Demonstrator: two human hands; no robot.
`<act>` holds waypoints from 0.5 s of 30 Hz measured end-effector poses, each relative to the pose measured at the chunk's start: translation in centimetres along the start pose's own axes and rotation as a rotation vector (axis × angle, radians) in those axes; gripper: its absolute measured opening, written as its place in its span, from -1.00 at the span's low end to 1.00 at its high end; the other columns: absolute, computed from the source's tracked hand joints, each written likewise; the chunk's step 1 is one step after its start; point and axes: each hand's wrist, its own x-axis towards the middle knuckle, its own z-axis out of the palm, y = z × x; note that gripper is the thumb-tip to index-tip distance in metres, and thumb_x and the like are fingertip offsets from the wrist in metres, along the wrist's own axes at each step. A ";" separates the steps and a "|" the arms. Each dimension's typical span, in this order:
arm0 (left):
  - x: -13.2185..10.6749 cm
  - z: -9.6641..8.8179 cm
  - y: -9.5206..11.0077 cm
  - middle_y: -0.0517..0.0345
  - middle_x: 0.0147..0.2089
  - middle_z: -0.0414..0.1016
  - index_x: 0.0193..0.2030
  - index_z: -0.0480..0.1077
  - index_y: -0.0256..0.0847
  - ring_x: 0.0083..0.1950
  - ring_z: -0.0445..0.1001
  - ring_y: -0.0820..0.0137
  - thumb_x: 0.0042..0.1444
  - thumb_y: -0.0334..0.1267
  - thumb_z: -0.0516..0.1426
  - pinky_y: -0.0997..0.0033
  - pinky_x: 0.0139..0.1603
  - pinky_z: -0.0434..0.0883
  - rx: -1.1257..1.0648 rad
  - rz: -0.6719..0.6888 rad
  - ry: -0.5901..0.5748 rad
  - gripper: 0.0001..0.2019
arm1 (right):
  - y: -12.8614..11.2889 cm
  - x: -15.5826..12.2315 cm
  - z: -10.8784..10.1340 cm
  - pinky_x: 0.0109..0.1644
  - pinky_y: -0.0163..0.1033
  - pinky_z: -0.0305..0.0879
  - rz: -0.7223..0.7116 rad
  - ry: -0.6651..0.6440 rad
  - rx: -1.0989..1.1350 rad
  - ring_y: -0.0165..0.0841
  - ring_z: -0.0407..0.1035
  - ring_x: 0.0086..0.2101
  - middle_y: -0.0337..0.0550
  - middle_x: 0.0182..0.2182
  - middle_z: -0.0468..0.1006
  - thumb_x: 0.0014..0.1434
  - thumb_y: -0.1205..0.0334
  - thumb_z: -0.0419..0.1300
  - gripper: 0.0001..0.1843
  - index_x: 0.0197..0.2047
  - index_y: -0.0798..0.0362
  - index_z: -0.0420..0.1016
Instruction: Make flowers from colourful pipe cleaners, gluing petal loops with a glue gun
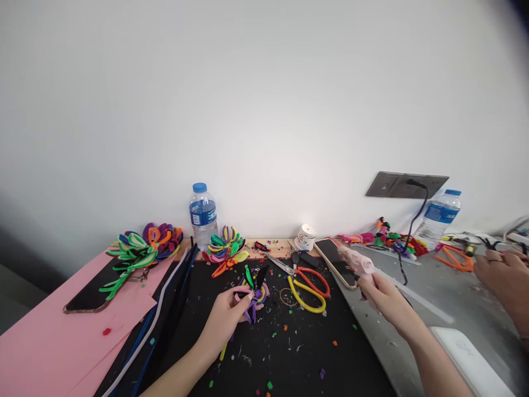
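My left hand (226,317) is closed around a small pipe-cleaner flower (257,296) in purple, pink and yellow, with green and black tips standing up. It is held low over the black mat (289,342). Off to the right, my right hand (378,292) grips a pink glue gun (356,261), just beside a phone (336,262) lying on the table. Between my hands lie scissors (303,278) with one red and one yellow handle, their blades apart. A thin gold-coloured ring (288,297) rests by the yellow handle.
Finished pipe-cleaner flowers (225,248) and a water bottle (203,215) stand by the wall. A dark phone (93,292) lies on pink paper (37,342). At right are a co-worker's hand (502,275), a white power bank (471,358), and a cord (415,220) from the socket.
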 end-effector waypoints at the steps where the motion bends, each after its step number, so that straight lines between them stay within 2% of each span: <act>1: 0.0 0.0 0.0 0.17 -0.48 0.50 -0.27 0.37 -0.28 -0.27 0.58 0.14 -0.17 -0.07 0.27 0.29 -0.25 0.46 -0.002 0.001 -0.001 -0.62 | 0.6 0.2 -0.5 -0.54 -0.33 0.13 0.007 0.031 -0.074 -0.35 0.27 -0.58 -0.22 -0.60 0.40 0.06 0.01 -0.02 -0.71 -0.37 0.05 0.34; 4: 0.1 -0.1 -0.2 0.21 -0.52 0.47 -0.28 0.36 -0.27 -0.29 0.59 0.14 -0.17 -0.09 0.27 0.31 -0.28 0.45 -0.012 -0.002 0.002 -0.64 | 2.8 1.5 -1.7 -0.46 -0.26 0.21 0.024 0.122 -0.297 -0.23 0.38 -0.47 -0.08 -0.44 0.50 0.05 0.04 -0.04 -0.68 -0.23 0.06 0.35; 7: 0.2 -0.1 -0.3 0.21 -0.52 0.47 -0.30 0.37 -0.27 -0.30 0.59 0.15 -0.18 -0.10 0.28 0.32 -0.29 0.45 -0.018 -0.003 0.008 -0.65 | 5.4 3.2 -2.4 -0.33 -0.18 0.25 0.028 0.235 -0.553 -0.10 0.40 -0.29 0.11 -0.29 0.49 0.06 0.09 -0.06 -0.63 -0.17 0.14 0.35; 11: 0.2 -0.1 -0.3 0.18 -0.50 0.49 -0.27 0.37 -0.28 -0.29 0.58 0.16 -0.16 -0.10 0.27 0.31 -0.28 0.45 -0.021 0.014 0.004 -0.64 | 8.2 4.9 -2.7 -0.29 -0.14 0.25 0.077 0.208 -0.715 -0.08 0.40 -0.23 0.14 -0.19 0.44 0.14 0.07 -0.13 -0.58 -0.10 0.14 0.34; 15: 0.2 -0.2 -0.4 0.17 -0.49 0.50 -0.24 0.38 -0.29 -0.30 0.58 0.17 -0.15 -0.10 0.27 0.30 -0.27 0.45 -0.030 0.018 0.026 -0.63 | 9.2 5.8 -2.8 -0.29 -0.12 0.25 0.144 0.160 -0.820 -0.06 0.41 -0.23 0.17 -0.22 0.43 0.17 0.12 -0.14 -0.60 -0.12 0.19 0.35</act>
